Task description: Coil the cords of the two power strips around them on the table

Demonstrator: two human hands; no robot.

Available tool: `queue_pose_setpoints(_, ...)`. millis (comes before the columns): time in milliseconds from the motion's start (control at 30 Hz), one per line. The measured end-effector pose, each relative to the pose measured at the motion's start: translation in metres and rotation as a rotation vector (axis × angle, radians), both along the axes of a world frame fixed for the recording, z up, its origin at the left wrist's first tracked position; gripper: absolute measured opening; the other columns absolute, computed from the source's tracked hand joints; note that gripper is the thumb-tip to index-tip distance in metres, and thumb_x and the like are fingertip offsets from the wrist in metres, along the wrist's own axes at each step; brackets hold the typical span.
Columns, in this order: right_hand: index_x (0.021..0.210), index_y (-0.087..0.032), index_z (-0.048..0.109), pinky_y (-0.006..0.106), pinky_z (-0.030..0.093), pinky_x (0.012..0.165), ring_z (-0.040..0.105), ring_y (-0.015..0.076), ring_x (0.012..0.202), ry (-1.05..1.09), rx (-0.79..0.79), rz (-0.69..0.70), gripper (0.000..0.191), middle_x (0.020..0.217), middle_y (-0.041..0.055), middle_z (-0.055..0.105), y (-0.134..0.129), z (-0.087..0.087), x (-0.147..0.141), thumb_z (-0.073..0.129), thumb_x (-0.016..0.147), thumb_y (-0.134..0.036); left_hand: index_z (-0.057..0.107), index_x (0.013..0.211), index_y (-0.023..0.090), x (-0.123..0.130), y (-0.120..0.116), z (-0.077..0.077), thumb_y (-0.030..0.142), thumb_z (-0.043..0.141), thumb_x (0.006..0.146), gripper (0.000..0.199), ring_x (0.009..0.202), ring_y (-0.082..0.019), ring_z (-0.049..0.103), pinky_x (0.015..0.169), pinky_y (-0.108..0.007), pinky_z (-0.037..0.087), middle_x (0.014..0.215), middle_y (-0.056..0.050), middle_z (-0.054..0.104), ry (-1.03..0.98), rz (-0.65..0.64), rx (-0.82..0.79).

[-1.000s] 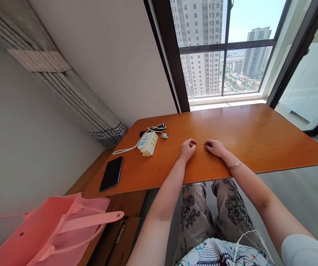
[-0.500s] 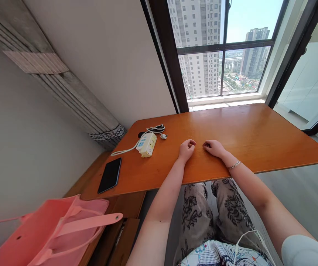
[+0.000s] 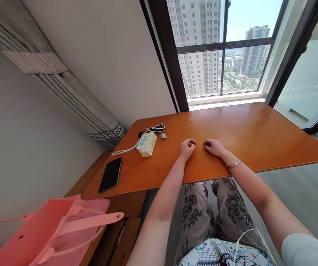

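And the left hand (image 3: 187,149) and right hand (image 3: 214,148) rest apart on the counter (image 3: 247,129), loosely half-curled, gripping nothing visible, power strip (image 3: 147,144) nearer the left!

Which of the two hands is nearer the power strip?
The left hand: it lies between the power strip and the right hand, the one with the bracelet.

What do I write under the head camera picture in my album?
Left hand and right hand rest loosely curled on a wooden table, a power strip and dark-screened device to their left.
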State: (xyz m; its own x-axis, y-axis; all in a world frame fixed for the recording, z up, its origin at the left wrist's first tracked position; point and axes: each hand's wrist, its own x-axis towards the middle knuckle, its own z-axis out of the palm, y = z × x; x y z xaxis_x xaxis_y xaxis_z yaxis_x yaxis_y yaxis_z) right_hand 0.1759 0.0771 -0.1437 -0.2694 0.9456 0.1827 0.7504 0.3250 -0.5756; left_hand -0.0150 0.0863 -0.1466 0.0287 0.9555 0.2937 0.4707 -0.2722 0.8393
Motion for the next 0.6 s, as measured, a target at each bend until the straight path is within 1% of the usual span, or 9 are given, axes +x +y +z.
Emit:
queue_pose_setpoints(233, 0.097, -0.023, 0.076, 0.028, 0.049, 0.082, 0.068, 0.0198, 0.091, 0.023, -0.004, 0.005, 0.015, 0.101, 0.005, 0.076, 0.0002, -0.0004, 0.0, 0.063, 0.089, -0.022, 0.064, 0.072, 0.02, -0.0005, 0.0015, -0.003, 0.016, 0.054, 0.069, 0.012, 0.052, -0.012, 0.045, 0.056, -0.026, 0.039, 0.057, 0.003, 0.054, -0.003, -0.007, -0.006)
queue_pose_setpoints(400, 0.092, -0.022, 0.075, 0.028, 0.049, 0.079, 0.067, 0.0194, 0.086, 0.053, 0.008, 0.005, 0.012, 0.094, 0.0052, 0.075, -0.0005, -0.0002, 0.0018, 0.064, 0.088, -0.02, 0.064, 0.072, 0.02, -0.0003, 0.0019, -0.004, 0.015, 0.053, 0.069, 0.013, 0.053, -0.012, 0.045, 0.055, -0.025, 0.038, 0.058, 0.003, 0.054, -0.009, -0.021, -0.016)
queue_pose_setpoints(500, 0.088, -0.021, 0.074, 0.028, 0.049, 0.077, 0.066, 0.0178, 0.082, 0.092, 0.034, 0.016, 0.01, 0.09, 0.0047, 0.075, -0.0018, -0.0008, 0.0002, 0.065, 0.087, -0.018, 0.065, 0.072, 0.019, -0.0001, 0.0016, -0.0036, 0.015, 0.053, 0.069, 0.013, 0.054, -0.012, 0.045, 0.056, -0.025, 0.038, 0.059, 0.003, 0.056, -0.014, -0.027, -0.014)
queue_pose_setpoints(600, 0.093, -0.02, 0.072, 0.027, 0.05, 0.077, 0.066, 0.0165, 0.083, 0.155, 0.087, 0.004, 0.013, 0.094, 0.0055, 0.074, -0.0043, 0.005, -0.0025, 0.059, 0.092, -0.022, 0.064, 0.072, 0.019, 0.0004, 0.0017, -0.0037, 0.015, 0.053, 0.069, 0.013, 0.054, -0.012, 0.046, 0.056, -0.025, 0.038, 0.06, 0.003, 0.057, -0.025, -0.028, -0.014)
